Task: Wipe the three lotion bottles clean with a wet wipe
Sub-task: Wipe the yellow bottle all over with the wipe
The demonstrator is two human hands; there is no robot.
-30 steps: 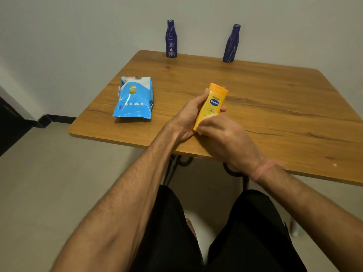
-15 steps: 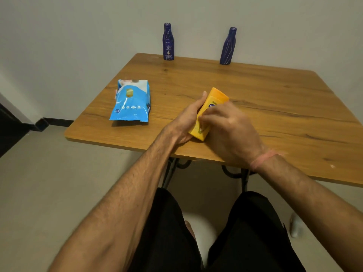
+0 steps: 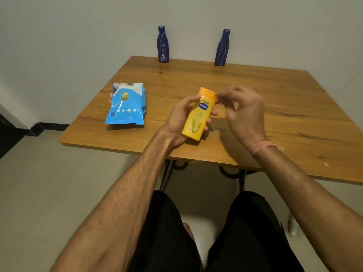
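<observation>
yellow lotion bottle (image 3: pixel 198 114) held tilted above the near middle of the wooden surface (image 3: pixel 255 91), cap end pointing away, blue label facing up. left hand (image 3: pixel 179 119) grips it from the left side: thumb on the upper edge near the cap, fingers (image 3: pixel 213 113) curled round the far side. right hand (image 3: pixel 242 112) just right of the cap, fingers bent, tips at the cap's edge; a wipe in them cannot be made out, so cannot tell whether it holds anything. pink band (image 3: pixel 263 146) on the right wrist. blue wet wipe pack (image 3: pixel 126 106) lies flat, left of the bottle, apart from it. two dark blue lotion bottles stand upright at the far edge by the wall: labelled one (image 3: pixel 163 44) left, plain one (image 3: pixel 222 47) right, well apart.
</observation>
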